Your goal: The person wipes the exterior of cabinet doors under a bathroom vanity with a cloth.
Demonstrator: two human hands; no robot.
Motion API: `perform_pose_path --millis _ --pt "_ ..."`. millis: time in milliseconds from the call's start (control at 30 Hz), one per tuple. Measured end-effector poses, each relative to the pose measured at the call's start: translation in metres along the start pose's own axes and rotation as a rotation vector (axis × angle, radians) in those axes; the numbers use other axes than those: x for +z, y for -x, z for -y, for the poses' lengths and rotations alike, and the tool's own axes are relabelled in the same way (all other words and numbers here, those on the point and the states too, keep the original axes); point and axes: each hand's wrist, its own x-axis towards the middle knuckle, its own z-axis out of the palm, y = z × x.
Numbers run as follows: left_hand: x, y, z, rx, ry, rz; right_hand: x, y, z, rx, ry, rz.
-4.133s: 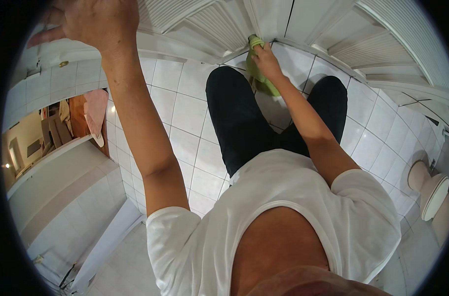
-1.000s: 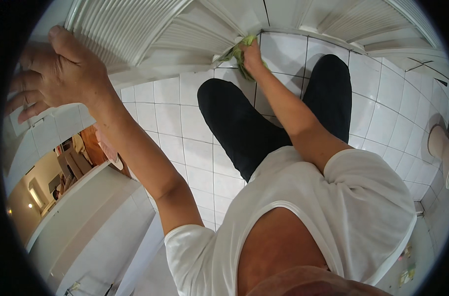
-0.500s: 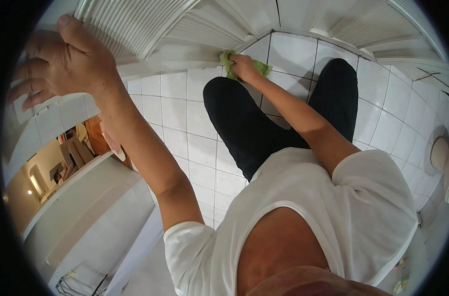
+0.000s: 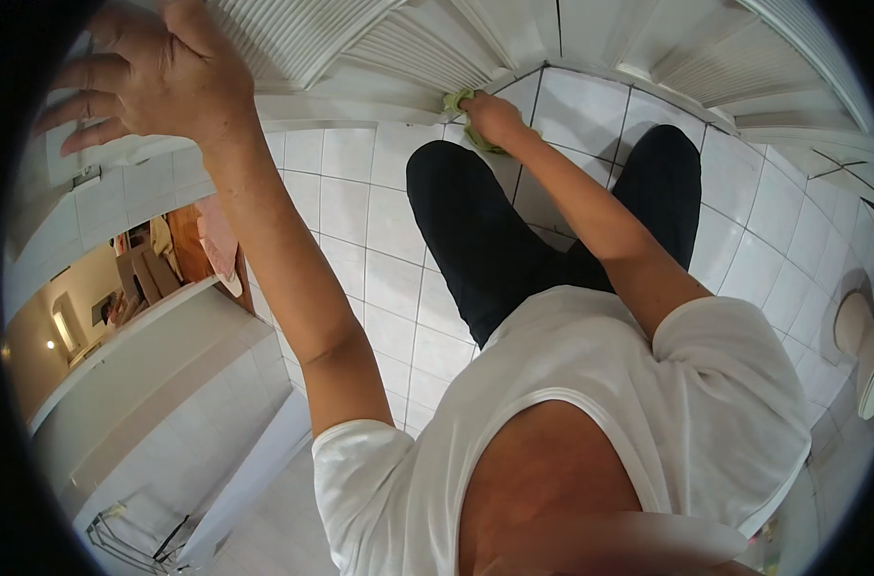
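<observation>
My right hand (image 4: pixel 493 117) grips a green cloth (image 4: pixel 458 102) and presses it against the bottom edge of a white louvered door (image 4: pixel 427 53), where the door meets the white tiled floor (image 4: pixel 360 221). My left hand (image 4: pixel 158 67) lies flat with fingers spread on the upper slats of the same door at the left. My legs in black trousers (image 4: pixel 475 230) stand below, between the two arms.
A doorway at the left opens onto a room with wooden furniture and a pink cloth (image 4: pixel 216 245). A white toilet (image 4: pixel 864 350) sits at the right edge. A second louvered panel (image 4: pixel 792 77) runs along the upper right.
My right hand with the green cloth has slid leftward along the bottom of the door. My left hand stays braced on the slats.
</observation>
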Motion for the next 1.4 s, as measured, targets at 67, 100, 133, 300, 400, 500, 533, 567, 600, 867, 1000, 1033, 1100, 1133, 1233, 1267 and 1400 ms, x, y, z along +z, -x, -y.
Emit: perform_pose_path --millis 67,100,133,300,400,500,533,567,600,867,1000,1033,1100,1133,1233,1267,1400 --pt "0.005 -0.009 -0.013 0.011 0.028 -0.028 0.014 -0.006 -0.012 0.023 -0.083 -0.095" --pt "0.008 -0.016 -0.023 -0.009 0.069 -0.037 0.021 -0.011 -0.021 0.040 -0.168 -0.183" --pt "0.006 -0.015 -0.023 -0.028 0.086 -0.027 0.023 -0.012 -0.015 0.039 -0.173 -0.177" --pt "-0.004 -0.003 -0.016 -0.042 0.096 -0.018 -0.010 -0.008 0.005 0.071 0.014 0.173" --pt "0.000 -0.003 -0.011 -0.019 0.093 -0.042 -0.004 0.003 -0.006 -0.022 -0.026 -0.062" --pt "0.000 -0.011 -0.023 -0.036 0.127 -0.028 0.009 -0.002 -0.012 0.033 -0.034 -0.068" --pt "-0.002 -0.012 -0.024 -0.063 0.153 -0.007 0.012 -0.002 -0.008 0.035 -0.034 -0.065" --pt "-0.002 -0.012 -0.024 -0.064 0.156 -0.005 0.014 -0.002 -0.005 0.061 -0.040 -0.038" --pt "-0.001 -0.013 -0.025 -0.054 0.156 -0.016 0.013 -0.001 -0.005 0.087 -0.045 -0.013" --pt "-0.001 -0.006 -0.028 -0.065 0.163 -0.068 -0.028 0.021 -0.042 0.245 -0.075 -0.298" --pt "0.000 -0.014 -0.037 -0.068 0.223 -0.090 -0.007 0.016 -0.048 0.163 -0.182 -0.562" --pt "-0.001 -0.010 -0.034 -0.074 0.216 -0.088 -0.005 0.021 -0.043 0.193 -0.249 -0.525" --pt "-0.002 -0.005 -0.026 -0.062 0.196 -0.086 -0.016 0.019 -0.043 0.202 -0.250 -0.437" --pt "-0.001 -0.007 -0.027 -0.046 0.198 -0.100 -0.023 0.017 -0.048 0.224 -0.246 -0.372" --pt "-0.001 -0.009 -0.034 -0.115 0.212 -0.091 -0.021 0.006 -0.054 0.144 -0.360 -0.550" --pt "-0.001 -0.010 -0.036 -0.115 0.218 -0.098 -0.017 0.006 -0.055 0.145 -0.356 -0.559" --pt "-0.005 -0.017 -0.036 -0.086 0.186 -0.103 -0.029 0.007 -0.050 0.189 -0.446 -0.461"
